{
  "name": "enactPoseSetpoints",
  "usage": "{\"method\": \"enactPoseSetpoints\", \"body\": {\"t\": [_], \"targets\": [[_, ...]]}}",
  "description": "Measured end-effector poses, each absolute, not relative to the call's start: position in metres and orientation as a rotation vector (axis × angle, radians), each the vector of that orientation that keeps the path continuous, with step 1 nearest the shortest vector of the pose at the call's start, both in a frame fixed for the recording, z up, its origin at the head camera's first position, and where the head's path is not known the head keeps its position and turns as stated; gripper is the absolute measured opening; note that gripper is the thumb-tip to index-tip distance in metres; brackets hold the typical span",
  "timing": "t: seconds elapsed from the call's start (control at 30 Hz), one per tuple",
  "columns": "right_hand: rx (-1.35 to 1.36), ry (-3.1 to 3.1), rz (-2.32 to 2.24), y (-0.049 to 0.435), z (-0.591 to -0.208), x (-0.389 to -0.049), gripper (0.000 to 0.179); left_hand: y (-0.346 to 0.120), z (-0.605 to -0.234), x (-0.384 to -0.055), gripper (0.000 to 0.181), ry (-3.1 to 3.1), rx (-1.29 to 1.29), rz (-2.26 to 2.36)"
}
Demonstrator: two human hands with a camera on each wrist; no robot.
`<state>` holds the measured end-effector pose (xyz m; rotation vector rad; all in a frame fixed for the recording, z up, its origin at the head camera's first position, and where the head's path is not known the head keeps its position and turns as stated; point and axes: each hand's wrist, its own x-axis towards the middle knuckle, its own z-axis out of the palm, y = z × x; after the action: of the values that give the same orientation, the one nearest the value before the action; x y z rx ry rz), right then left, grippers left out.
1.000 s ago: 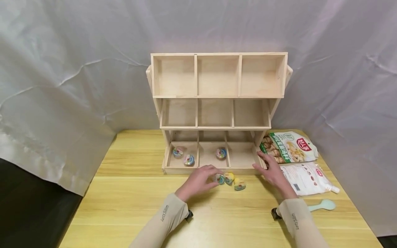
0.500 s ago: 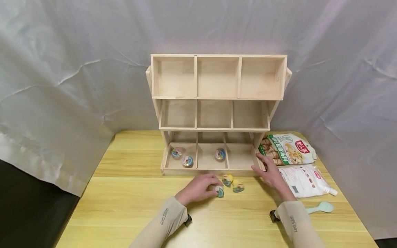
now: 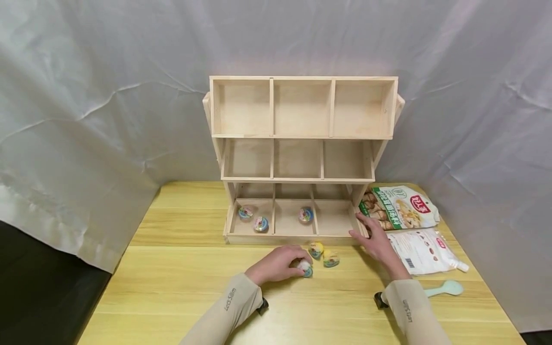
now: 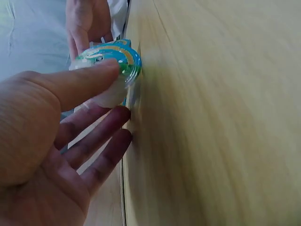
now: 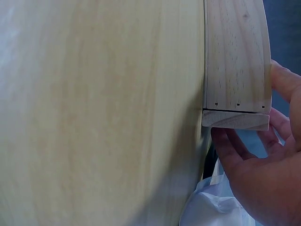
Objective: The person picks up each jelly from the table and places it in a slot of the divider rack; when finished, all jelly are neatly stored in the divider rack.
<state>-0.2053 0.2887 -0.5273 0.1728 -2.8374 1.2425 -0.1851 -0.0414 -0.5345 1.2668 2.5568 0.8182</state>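
My left hand (image 3: 276, 265) pinches a small jelly cup (image 3: 307, 270) with a printed blue lid, close over the table in front of the rack. In the left wrist view, the thumb lies across the lid of the jelly cup (image 4: 123, 52), with the fingers under its pale body. Two yellow jelly cups (image 3: 331, 259) sit just beyond that hand. The right hand (image 3: 378, 242) grips the right front corner of the wooden rack's (image 3: 280, 239) bottom tray. From the right wrist, its thumb and fingers (image 5: 225, 146) show on either side of the tray corner (image 5: 237, 120).
In the bottom tray, two jelly cups (image 3: 260, 224) are in the left compartment and one jelly cup (image 3: 305, 215) in the middle. At the right lie a mushroom-printed food bag (image 3: 401, 207), a white spouted pouch (image 3: 424, 251) and a pale green spoon (image 3: 450, 287).
The left hand has taken hold of the blue-lidded jelly cup and drawn it away from the yellow ones, toward the person. The right hand stays at the tray corner.
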Motion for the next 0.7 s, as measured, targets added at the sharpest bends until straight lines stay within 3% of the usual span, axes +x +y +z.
{"method": "enactPoseSetpoints", "body": {"t": [0.7], "targets": [[0.195,-2.817,1.257,0.289,-0.530,-0.207,0.066,-0.037,-0.517,-0.185,0.028,2.427,1.103,1.205]]}}
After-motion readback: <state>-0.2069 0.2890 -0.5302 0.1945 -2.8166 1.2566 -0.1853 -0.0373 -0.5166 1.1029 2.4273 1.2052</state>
